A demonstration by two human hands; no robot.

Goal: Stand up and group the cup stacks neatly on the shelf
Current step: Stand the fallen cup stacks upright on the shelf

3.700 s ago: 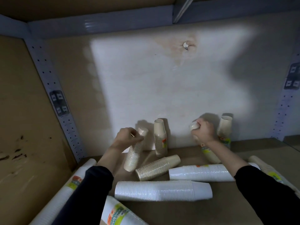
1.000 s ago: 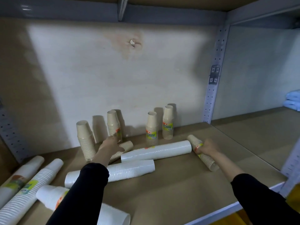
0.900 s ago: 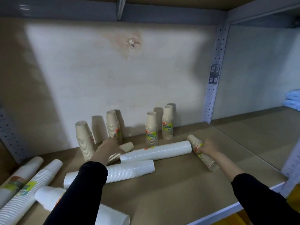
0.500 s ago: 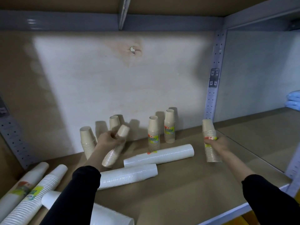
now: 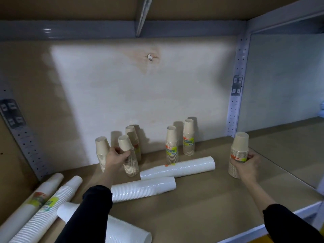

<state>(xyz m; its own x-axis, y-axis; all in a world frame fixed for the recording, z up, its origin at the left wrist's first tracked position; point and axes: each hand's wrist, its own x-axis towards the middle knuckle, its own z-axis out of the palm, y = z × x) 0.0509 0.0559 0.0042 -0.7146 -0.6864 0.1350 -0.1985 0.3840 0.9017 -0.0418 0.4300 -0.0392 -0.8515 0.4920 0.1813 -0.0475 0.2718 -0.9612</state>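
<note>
On the brown shelf (image 5: 201, 207), left grip (image 5: 116, 157) clasps an upright beige paper-cup stack (image 5: 129, 160); right grip (image 5: 247, 165) clasps a yellow-labelled beige stack (image 5: 239, 148), writing unreadable.

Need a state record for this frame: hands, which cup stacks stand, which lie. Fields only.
left hand: grips left tan stack, nearly upright, base low at the shelf
right hand: grips right tan stack, upright, near the right post
standing free: four tan stacks by the back wall
lying: five white stacks; two mid-shelf, three front left
task state: white stacks not yet stood up
</note>
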